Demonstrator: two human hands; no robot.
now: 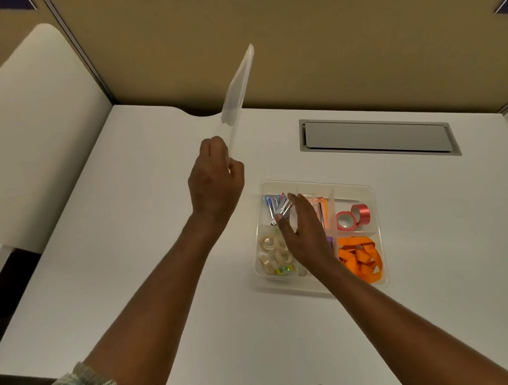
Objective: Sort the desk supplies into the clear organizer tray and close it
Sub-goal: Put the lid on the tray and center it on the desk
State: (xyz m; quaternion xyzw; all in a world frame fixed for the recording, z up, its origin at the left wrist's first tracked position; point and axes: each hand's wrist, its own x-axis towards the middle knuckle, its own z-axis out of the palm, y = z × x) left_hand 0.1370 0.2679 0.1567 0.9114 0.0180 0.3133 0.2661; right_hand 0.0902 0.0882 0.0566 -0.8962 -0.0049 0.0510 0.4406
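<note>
— How much has been sorted?
— The tray on the surface is seen filled; ribbon and tape are lodged in separate compartments. The right hand is held flat and released above it.
— And the closing?
— Not yet done: the lid is gripped by the left hand, tilted up beyond the tray
</note>
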